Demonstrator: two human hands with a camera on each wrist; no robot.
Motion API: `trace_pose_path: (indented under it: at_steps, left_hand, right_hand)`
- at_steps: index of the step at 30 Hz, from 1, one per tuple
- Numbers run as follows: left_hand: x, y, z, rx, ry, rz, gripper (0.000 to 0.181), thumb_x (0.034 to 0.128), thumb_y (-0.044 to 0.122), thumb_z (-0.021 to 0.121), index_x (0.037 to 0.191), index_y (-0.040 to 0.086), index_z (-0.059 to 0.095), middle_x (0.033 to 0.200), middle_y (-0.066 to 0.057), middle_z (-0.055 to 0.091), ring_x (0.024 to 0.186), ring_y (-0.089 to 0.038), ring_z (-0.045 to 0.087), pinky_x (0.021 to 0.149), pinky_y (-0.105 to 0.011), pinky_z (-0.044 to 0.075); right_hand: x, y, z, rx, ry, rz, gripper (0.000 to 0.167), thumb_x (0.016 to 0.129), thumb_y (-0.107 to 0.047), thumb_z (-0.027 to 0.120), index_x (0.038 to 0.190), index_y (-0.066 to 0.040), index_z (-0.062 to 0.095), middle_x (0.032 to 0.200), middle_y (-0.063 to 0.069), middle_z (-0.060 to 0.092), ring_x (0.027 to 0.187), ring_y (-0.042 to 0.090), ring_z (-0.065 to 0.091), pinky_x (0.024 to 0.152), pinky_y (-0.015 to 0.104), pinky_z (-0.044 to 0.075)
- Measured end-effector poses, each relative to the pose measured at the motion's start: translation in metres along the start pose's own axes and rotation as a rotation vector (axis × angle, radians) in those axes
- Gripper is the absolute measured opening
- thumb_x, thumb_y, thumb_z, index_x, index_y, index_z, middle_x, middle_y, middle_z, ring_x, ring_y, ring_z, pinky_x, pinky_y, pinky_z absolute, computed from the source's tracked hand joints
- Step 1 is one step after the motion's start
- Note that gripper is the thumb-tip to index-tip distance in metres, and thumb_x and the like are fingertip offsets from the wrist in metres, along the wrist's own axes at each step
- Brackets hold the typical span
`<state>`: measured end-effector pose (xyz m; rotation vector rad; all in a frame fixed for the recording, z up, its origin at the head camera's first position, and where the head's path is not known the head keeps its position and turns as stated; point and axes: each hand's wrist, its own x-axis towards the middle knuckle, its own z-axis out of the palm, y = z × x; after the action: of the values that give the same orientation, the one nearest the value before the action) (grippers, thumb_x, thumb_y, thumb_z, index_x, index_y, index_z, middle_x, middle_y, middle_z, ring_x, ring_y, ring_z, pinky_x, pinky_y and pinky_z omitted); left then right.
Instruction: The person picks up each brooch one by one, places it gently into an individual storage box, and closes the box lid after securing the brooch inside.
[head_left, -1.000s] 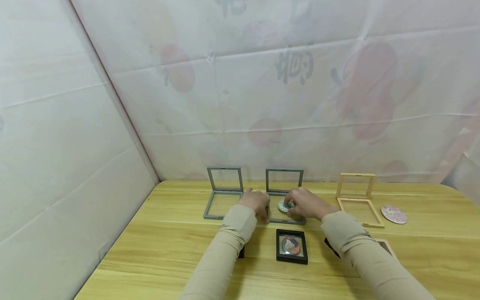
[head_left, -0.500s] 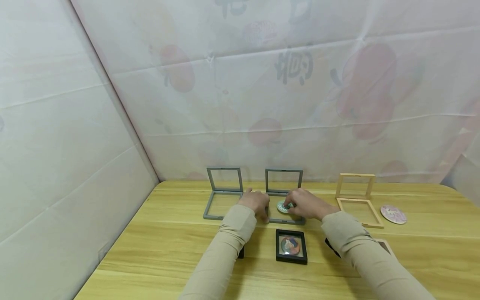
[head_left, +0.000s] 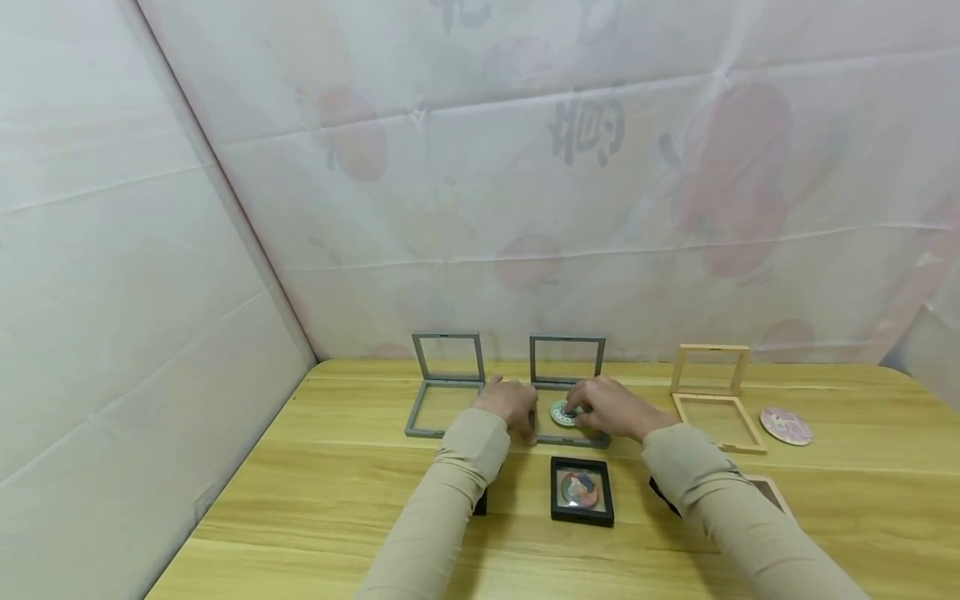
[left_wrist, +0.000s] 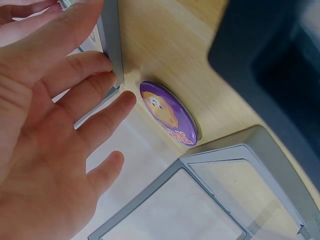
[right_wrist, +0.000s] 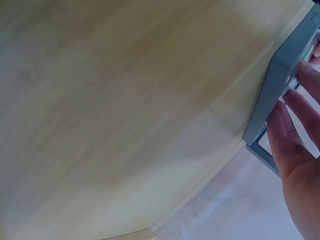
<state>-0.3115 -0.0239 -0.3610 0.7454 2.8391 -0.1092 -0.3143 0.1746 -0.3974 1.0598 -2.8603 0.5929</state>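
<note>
My right hand (head_left: 611, 407) pinches a pale green round badge (head_left: 559, 413) low over the bottom half of a grey hinged display frame (head_left: 567, 441) that stands open like a book. At that frame's left side, my left hand (head_left: 511, 406) rests with fairly straight fingers. Its fingertips touch the frame's grey edge (left_wrist: 111, 37) in the left wrist view. Beside those fingers a purple badge (left_wrist: 167, 112) with a yellow cartoon face lies on the table. The right wrist view catches my right fingers at the frame, with the badge mostly hidden.
Another open grey frame (head_left: 427, 432) stands to the left. On the right are an open wood-coloured frame (head_left: 677, 408) and a pink-purple badge (head_left: 786, 426). A closed black frame (head_left: 582, 515) with a badge inside lies in front. Sleeves partly cover more frames.
The green badge in my right hand has shifted slightly left within the grey frame. My left hand has stayed at the frame's left side.
</note>
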Motion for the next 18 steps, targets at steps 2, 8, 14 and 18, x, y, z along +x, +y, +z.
trace_pose_path:
  at_steps: [2, 8, 14, 18]
  left_hand:
    - [0.0005, -0.0007, 0.0004, -0.005, -0.002, 0.002, 0.048, 0.0799, 0.035, 0.088, 0.119, 0.014, 0.07, 0.121, 0.004, 0.071, 0.114, -0.015, 0.064, 0.119, -0.042, 0.025]
    - [0.002, -0.002, 0.0008, -0.008, -0.006, 0.005, 0.045, 0.0809, 0.035, 0.087, 0.117, 0.014, 0.07, 0.119, 0.004, 0.071, 0.114, -0.016, 0.064, 0.119, -0.042, 0.024]
    - [0.0018, -0.0006, 0.0014, -0.02, -0.014, 0.002, 0.047, 0.0809, 0.035, 0.087, 0.119, 0.014, 0.069, 0.119, 0.003, 0.071, 0.115, -0.016, 0.063, 0.119, -0.041, 0.024]
    - [0.0013, 0.0, 0.0012, -0.024, -0.011, 0.01, 0.049, 0.0805, 0.036, 0.087, 0.12, 0.014, 0.069, 0.121, 0.004, 0.071, 0.115, -0.016, 0.063, 0.119, -0.041, 0.024]
  right_hand:
    - [0.0002, -0.0008, -0.0002, -0.004, -0.004, -0.006, 0.015, 0.085, 0.003, 0.078, 0.101, 0.001, 0.078, 0.115, 0.023, 0.069, 0.085, 0.022, 0.069, 0.071, 0.034, 0.058]
    - [0.0026, -0.0044, -0.0018, -0.033, -0.028, -0.002, 0.015, 0.085, 0.004, 0.076, 0.1, 0.001, 0.078, 0.114, 0.021, 0.069, 0.095, 0.03, 0.069, 0.079, 0.04, 0.058]
    - [0.0026, -0.0074, -0.0021, -0.04, -0.051, 0.017, 0.015, 0.085, 0.005, 0.075, 0.099, 0.002, 0.078, 0.108, 0.015, 0.069, 0.098, 0.032, 0.067, 0.083, 0.042, 0.057]
    - [0.0011, -0.0079, -0.0024, -0.032, -0.046, 0.024, 0.015, 0.084, 0.006, 0.075, 0.098, 0.001, 0.078, 0.107, 0.015, 0.07, 0.097, 0.032, 0.068, 0.082, 0.04, 0.057]
